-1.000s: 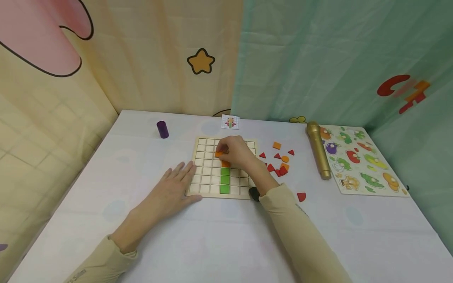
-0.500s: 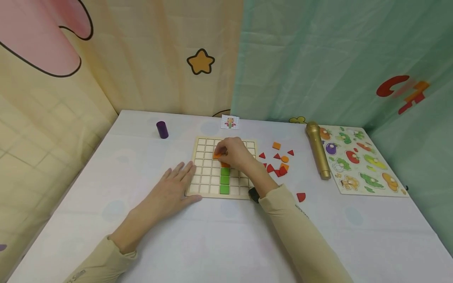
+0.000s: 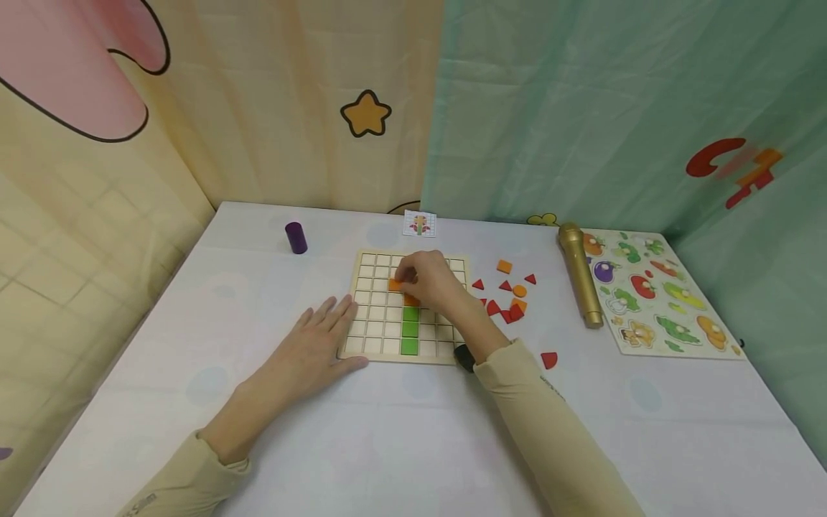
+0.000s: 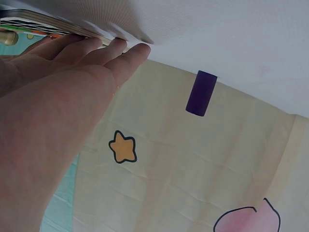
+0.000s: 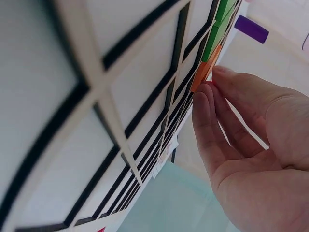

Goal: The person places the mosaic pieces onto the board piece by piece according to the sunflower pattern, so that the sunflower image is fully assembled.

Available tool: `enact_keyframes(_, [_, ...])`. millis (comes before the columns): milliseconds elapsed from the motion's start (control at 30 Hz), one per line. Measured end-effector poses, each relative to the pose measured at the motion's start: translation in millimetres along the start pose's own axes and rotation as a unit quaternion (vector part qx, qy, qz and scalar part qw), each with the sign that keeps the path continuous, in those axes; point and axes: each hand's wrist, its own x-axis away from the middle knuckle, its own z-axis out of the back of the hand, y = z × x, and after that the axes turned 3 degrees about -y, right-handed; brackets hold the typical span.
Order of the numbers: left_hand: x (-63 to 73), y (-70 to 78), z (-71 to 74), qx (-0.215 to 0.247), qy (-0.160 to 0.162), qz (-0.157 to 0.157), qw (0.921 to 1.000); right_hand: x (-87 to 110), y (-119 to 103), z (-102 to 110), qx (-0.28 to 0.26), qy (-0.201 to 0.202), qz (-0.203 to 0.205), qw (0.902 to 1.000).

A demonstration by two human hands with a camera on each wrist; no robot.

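Occupying the middle of the white-covered table (image 3: 413,431), the gridded board (image 3: 377,327) is found partly obscured by the right hand (image 3: 429,278) and its forearm, so that several cells on its right side cannot be inspected. An orange tile (image 3: 394,286) is pinched between the thumb and fingertips of that hand, over the left-centre cells; whether it is fully seated cannot be told. A second orange tile (image 3: 411,301) is partly covered by the same fingers, and below it three green tiles (image 3: 410,329) are set in a single column reaching the near edge. The left hand (image 3: 316,337) is laid flat with fingers extended, its fingertips touching the board's left edge and its thumb placed at the near corner. The near right corner is masked by a black object (image 3: 464,356) at the right wrist. Beyond the far edge, a small printed card (image 3: 420,223) is placed. To the right, loose red pieces (image 3: 494,308) are scattered with an orange square (image 3: 504,266) and an orange disc (image 3: 520,291); one red quarter-round (image 3: 549,360) is seen apart, near the right sleeve (image 3: 549,424). A gold microphone (image 3: 581,276) is laid alongside a vegetable puzzle (image 3: 678,309). A purple cylinder (image 3: 296,238) is stood at the far left, well apart from both hands.
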Motion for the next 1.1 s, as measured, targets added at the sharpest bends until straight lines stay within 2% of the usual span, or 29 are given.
enact_keyframes(233, [0.1, 0.2, -1.1, 0.004, 0.0, 0.003, 1.0, 8.2, 12.7, 8.1, 0.003, 0.016, 0.006, 0.9998])
enact_keyframes(433, [0.4, 0.7, -1.8, 0.004, 0.001, -0.001, 1.0, 25.2, 27.9, 21.8, -0.01, 0.022, 0.003, 0.9997])
enact_keyframes(667, [-2.4, 1.0, -2.7, 0.0, 0.0, 0.001, 1.0, 50.9, 53.1, 55.4, -0.055, 0.046, -0.053, 0.996])
enact_keyframes(867, [-8.6, 3.7, -4.9, 0.005, 0.002, -0.01, 0.9999, 71.8, 84.8, 86.5, -0.033, 0.082, -0.093, 0.9917])
enact_keyframes(1033, [-3.3, 3.3, -0.9, 0.0, -0.002, 0.003, 1.0, 80.7, 106.5, 97.9, -0.023, 0.096, -0.115, 0.9884])
enact_keyframes(1100, [-1.0, 2.2, 1.4, -0.003, -0.003, 0.005, 1.0, 82.8, 112.0, 101.3, -0.027, 0.09, -0.13, 0.9871])
